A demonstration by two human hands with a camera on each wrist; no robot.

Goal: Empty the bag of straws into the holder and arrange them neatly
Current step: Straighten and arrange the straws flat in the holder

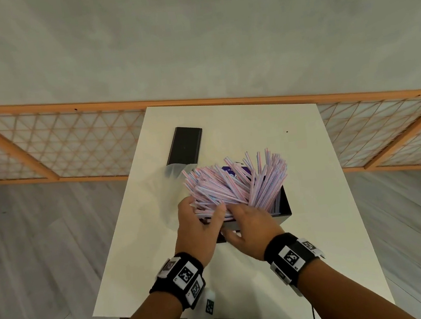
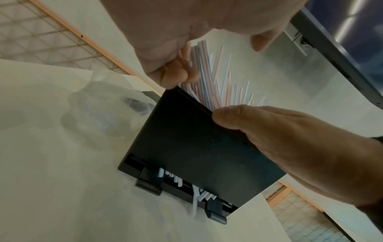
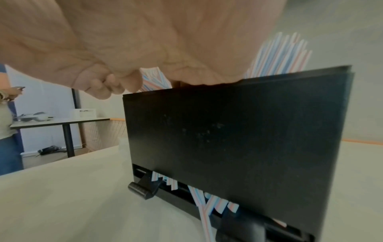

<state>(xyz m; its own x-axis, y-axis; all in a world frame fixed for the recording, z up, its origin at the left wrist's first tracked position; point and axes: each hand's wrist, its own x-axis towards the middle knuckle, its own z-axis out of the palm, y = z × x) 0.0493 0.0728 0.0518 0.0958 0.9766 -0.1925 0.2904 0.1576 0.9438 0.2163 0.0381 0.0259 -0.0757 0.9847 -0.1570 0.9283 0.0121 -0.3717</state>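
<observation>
A black box holder point(image 1: 265, 222) stands mid-table, and a messy fan of pink-and-blue striped straws point(image 1: 234, 185) sticks out of its open top. My left hand point(image 1: 202, 213) reaches in from the left and grips a bunch of the straws point(image 2: 215, 81) just above the rim. My right hand point(image 1: 243, 221) holds the holder's front rim point(image 2: 196, 147), its thumb on the front wall and its fingers over the edge among the straws. Several straw ends point(image 3: 207, 203) poke out of the slot at the holder's base. The emptied clear bag point(image 1: 168, 199) lies crumpled to the holder's left.
A black lid point(image 1: 185, 145) lies flat at the back left of the white table point(image 1: 321, 251). A wooden lattice screen point(image 1: 70, 147) runs behind the table. In the right wrist view another person point(image 3: 6, 122) stands by a second table point(image 3: 62, 121), far left.
</observation>
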